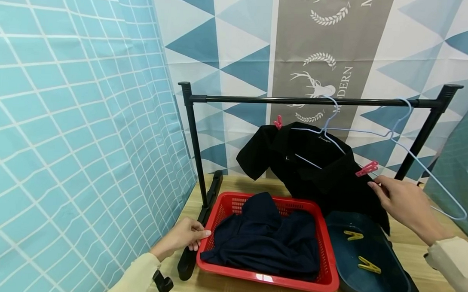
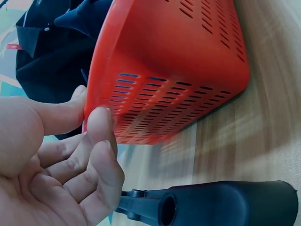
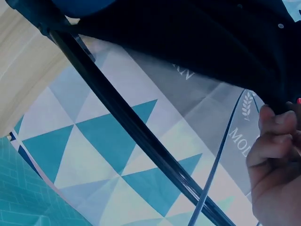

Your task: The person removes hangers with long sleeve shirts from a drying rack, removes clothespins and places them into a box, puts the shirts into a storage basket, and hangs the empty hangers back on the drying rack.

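Note:
My left hand (image 1: pixel 186 235) pinches the left rim of a red plastic basket (image 1: pixel 332 269) between thumb and fingers; the left wrist view shows the thumb over the rim of the slotted basket (image 2: pixel 155 56). Dark navy clothing (image 1: pixel 269 241) lies bunched inside. At the right, my right hand (image 1: pixel 407 205) pinches the edge of a black collared shirt (image 1: pixel 333 179) near its shoulder. That shirt hangs on a light blue hanger (image 1: pixel 329 119), with a pink clothespin (image 1: pixel 367 168) beside my fingers and another pink clothespin (image 1: pixel 278 122) at the far shoulder. In the right wrist view, the hand (image 3: pixel 277 165) holds the black cloth (image 3: pixel 197 42).
A black rack's bar (image 1: pixel 239 99) carries the shirt's hanger and a second blue hanger (image 1: pixel 445 187) to the right. Beside the basket stands a dark teal tub (image 1: pixel 392 280) holding yellow clothespins (image 1: pixel 369 265). A rack foot (image 1: pixel 187 262) lies left of the basket on the wooden table (image 1: pixel 438 273).

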